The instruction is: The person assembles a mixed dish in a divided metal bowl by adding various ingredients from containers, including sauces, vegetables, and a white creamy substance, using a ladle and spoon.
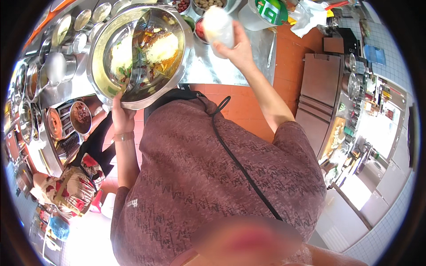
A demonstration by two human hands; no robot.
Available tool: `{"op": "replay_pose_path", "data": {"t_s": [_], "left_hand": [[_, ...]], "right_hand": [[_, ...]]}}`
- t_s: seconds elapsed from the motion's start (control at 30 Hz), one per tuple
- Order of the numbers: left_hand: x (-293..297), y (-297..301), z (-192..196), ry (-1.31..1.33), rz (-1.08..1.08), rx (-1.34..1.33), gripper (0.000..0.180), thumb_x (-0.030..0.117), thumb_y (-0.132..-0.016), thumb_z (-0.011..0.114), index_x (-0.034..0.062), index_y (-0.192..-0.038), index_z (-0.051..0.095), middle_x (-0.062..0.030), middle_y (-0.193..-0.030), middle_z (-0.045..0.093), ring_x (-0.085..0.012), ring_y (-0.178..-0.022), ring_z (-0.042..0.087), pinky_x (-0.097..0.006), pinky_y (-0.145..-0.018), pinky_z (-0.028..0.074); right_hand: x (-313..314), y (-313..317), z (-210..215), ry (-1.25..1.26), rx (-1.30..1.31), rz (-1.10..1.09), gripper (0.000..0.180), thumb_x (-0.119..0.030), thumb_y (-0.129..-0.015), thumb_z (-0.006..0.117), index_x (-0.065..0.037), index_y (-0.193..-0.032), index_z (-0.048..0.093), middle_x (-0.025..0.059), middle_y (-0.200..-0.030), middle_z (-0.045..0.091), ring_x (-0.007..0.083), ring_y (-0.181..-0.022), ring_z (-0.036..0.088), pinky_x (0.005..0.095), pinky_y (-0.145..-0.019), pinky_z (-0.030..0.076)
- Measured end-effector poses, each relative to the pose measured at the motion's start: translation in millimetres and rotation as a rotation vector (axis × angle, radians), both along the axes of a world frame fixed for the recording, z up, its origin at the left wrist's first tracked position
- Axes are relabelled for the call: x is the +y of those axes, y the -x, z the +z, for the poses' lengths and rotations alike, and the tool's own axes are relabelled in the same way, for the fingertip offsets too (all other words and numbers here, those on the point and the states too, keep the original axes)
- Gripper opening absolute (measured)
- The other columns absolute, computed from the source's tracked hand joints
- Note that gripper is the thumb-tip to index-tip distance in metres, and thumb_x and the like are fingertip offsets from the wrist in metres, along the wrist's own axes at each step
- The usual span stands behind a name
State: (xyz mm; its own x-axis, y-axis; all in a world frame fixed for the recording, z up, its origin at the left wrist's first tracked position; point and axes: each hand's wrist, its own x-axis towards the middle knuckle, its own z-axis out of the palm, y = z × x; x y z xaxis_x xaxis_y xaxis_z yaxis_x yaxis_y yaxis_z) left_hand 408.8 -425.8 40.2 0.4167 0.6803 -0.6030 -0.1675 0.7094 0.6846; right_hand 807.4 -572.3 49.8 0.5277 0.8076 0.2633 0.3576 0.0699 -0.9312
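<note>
A round steel hotpot (145,105) with a curved divider down its middle is at the upper left. One half holds pale broth with a white heap and green bits; the other has a darker, oily broth with red and orange pieces and another white heap. My left hand (122,116) grips its near rim, thumb up against the wall. To the right of the pot, my right hand (237,46) is closed round a whitish translucent tub (222,37), raised above the steel table (211,71). What is inside the tub is too bright to make out.
Bowls of red dates (181,5) and pale round pieces (207,3) stand beyond the pot. A white bucket (255,15) is at the table's far right. Steel bowls line the left. A bowl of dark red paste (81,116) sits near a person in a patterned apron (73,190).
</note>
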Motion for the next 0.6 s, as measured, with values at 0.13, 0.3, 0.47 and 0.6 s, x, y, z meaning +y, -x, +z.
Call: {"op": "replay_pose_path", "data": {"t_s": [0.13,0.3,0.47,0.6], "left_hand": [[-11.7,0.5,-8.3,0.039,0.111,0.050,0.039,0.032,-0.104,0.054,0.0086,-0.135,0.060,-0.0041,-0.118,0.072,-0.0058,-0.071,0.064,-0.021,-0.041,0.028],[-53.9,-17.4,27.0,0.015,0.384,0.159,0.042,0.032,-0.104,0.057,0.0084,-0.139,0.059,-0.0088,-0.130,0.070,-0.0156,-0.101,0.073,-0.024,-0.062,0.056],[-122.1,-24.4,15.0,0.082,0.558,0.254,0.021,0.030,-0.102,0.059,0.0097,-0.104,0.064,0.0053,-0.061,0.051,-0.0057,-0.040,0.031,-0.023,-0.038,0.021],[-154.3,-35.6,19.6,0.111,0.682,0.227,0.024,0.029,-0.102,0.055,0.0071,-0.101,0.064,0.0053,-0.058,0.050,-0.0053,-0.038,0.029,-0.024,-0.036,0.018]], "right_hand": [[8.4,-80.3,-51.0,-0.027,-0.094,-0.319,0.075,-0.018,-0.075,0.084,-0.001,-0.137,0.046,0.0135,-0.131,0.057,0.0228,-0.122,0.056,0.0377,-0.106,0.046],[61.7,-165.4,-142.7,0.027,-0.042,-0.381,0.091,-0.026,-0.072,0.090,0.003,-0.143,0.042,0.0186,-0.141,0.047,0.0299,-0.133,0.046,0.0406,-0.117,0.035],[49.3,-234.2,-237.6,0.049,-0.054,-0.341,0.090,-0.038,-0.074,0.092,0.003,-0.140,0.046,0.0222,-0.134,0.058,0.0373,-0.119,0.059,0.0547,-0.102,0.051],[56.6,-308.8,-267.8,0.241,-0.176,-0.392,0.089,-0.029,-0.066,0.095,0.009,-0.132,0.050,0.0223,-0.124,0.064,0.0322,-0.109,0.065,0.0437,-0.102,0.052]]}}
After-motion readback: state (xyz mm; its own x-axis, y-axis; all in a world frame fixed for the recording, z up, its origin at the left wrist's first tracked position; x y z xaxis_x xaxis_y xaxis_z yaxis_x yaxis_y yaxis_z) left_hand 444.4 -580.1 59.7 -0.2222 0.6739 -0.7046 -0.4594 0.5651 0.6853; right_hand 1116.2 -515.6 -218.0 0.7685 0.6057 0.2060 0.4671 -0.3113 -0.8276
